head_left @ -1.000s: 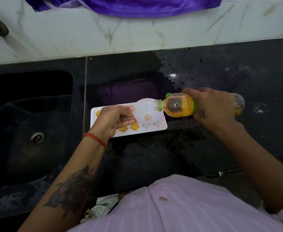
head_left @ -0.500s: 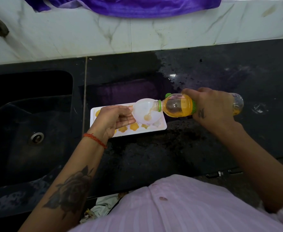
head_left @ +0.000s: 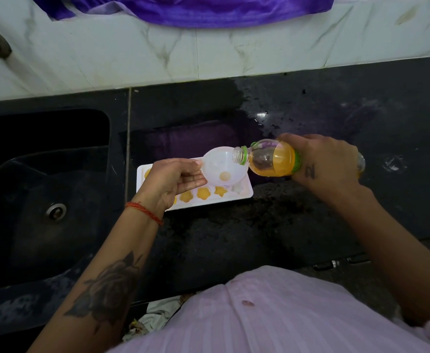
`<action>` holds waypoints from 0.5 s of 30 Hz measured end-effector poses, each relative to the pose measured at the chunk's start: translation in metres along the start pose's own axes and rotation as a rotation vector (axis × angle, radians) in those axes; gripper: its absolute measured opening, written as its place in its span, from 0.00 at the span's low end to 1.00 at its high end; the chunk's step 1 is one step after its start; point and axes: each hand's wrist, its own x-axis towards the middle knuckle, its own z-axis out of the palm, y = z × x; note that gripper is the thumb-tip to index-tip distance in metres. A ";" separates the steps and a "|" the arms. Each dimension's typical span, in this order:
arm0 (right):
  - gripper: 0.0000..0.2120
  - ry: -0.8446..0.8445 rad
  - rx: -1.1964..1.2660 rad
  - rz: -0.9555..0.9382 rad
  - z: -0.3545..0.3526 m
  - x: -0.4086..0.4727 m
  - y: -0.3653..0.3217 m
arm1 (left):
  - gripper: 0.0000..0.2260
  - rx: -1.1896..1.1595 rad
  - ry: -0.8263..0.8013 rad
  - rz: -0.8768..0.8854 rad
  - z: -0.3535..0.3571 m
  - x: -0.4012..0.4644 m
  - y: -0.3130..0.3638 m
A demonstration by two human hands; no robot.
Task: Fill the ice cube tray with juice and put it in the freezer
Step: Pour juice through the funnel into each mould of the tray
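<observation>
Hands: two, both bare.
Left hand (head_left: 175, 178): palm up, fingers curled lightly round the left rim of one white funnel (head_left: 225, 169), which it holds over the tray.
Right hand (head_left: 328, 164): wrapped round the body of one juice bottle (head_left: 272, 161), gripping it tipped on its side, open neck pointing left over the funnel's rim.
Juice: orange, filling the lower side of the bottle; one small pool at the funnel's bottom.
Ice cube tray (head_left: 245, 192): one, white, flat on the black counter (head_left: 234, 238), just right of the sink (head_left: 43, 189).
Filled cells: four orange ones visible along the near row, one at the far left corner; the rest are hidden under hand and funnel.
Purple cloth (head_left: 196, 8): one, at the far edge over the white tiles.
</observation>
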 end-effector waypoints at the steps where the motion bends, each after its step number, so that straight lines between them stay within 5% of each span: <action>1: 0.26 0.003 0.002 0.003 -0.001 0.000 0.001 | 0.06 0.001 -0.001 -0.001 0.002 0.000 0.000; 15: 0.23 -0.013 -0.075 0.047 -0.003 -0.008 0.019 | 0.02 0.030 -0.035 -0.023 0.027 0.005 -0.003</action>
